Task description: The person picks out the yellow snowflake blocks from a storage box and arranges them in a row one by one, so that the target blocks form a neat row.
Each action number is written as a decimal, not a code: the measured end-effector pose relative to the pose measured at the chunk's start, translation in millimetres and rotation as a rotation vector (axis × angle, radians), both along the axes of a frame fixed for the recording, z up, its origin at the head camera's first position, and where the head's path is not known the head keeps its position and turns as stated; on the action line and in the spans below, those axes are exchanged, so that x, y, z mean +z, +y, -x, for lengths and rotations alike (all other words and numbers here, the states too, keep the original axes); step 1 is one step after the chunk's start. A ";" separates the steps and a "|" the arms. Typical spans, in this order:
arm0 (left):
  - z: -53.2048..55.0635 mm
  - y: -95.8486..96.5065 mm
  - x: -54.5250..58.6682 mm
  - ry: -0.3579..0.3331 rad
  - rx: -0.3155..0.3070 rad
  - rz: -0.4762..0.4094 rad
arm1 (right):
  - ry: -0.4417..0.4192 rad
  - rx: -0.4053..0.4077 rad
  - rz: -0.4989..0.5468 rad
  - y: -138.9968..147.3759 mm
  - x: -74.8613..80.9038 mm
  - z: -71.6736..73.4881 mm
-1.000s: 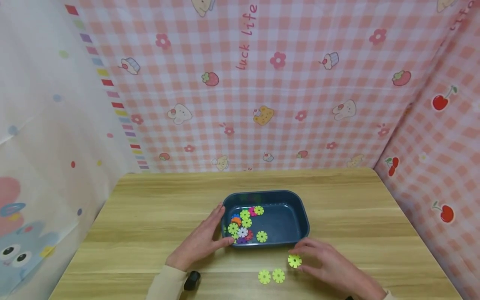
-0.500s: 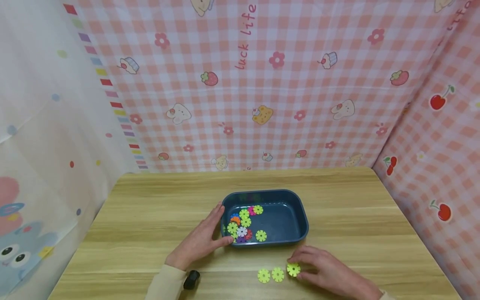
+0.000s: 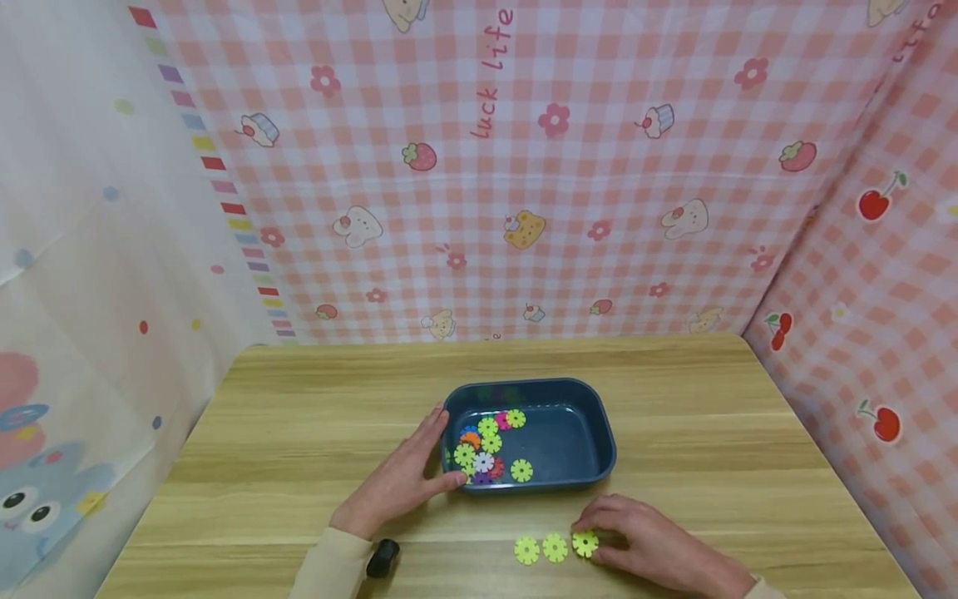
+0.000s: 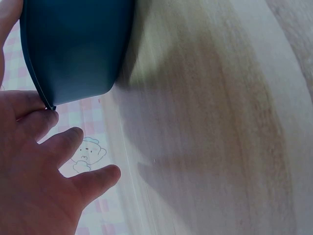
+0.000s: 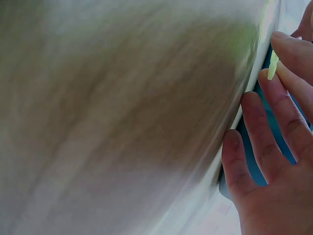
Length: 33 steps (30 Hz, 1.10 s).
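In the head view, my left hand [image 3: 397, 489] holds the left end of a dark blue plastic box [image 3: 572, 478], its thumb over the near rim and fingers along the left wall. The left wrist view shows the other fingers of that hand spread beside the box [image 4: 78, 54]. My right hand [image 3: 644, 537] pinches a yellow-green snowflake disc [image 3: 585, 543] between thumb and fingers, low over the table. In the right wrist view this disc [image 5: 273, 66] appears edge-on at the fingertips. Two like discs, a middle one [image 3: 555, 547] and a left one [image 3: 527, 550], lie flat in a row beside it.
Inside the box, several snowflake discs in yellow-green, white [image 3: 482, 462], orange [image 3: 470, 438], pink, purple and other colours crowd the left side. One yellow-green disc [image 3: 521, 471] lies apart from them. The wooden table [image 3: 337, 391] meets a pink checked curtain [image 3: 479, 274] behind.
My right hand has brought the yellow-green disc from beside the box's near edge down toward me, level with the other two discs. The left hand stays on the box.
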<state>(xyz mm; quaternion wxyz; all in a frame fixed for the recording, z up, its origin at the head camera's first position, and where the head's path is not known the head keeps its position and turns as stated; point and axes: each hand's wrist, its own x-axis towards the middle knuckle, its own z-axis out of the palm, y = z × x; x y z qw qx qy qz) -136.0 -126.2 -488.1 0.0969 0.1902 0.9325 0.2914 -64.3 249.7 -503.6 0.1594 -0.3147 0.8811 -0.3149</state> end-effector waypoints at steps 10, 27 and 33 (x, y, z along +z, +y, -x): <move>0.4 -0.7 -1.3 -0.003 -0.004 0.004 | -0.009 0.014 -0.035 0.4 -1.8 1.4; -0.3 -1.2 -0.2 0.008 -0.009 -0.004 | 0.043 0.036 -0.081 -0.7 0.7 0.9; -0.4 -1.6 0.8 0.003 -0.010 -0.008 | 0.013 0.011 -0.057 -3.9 15.0 3.1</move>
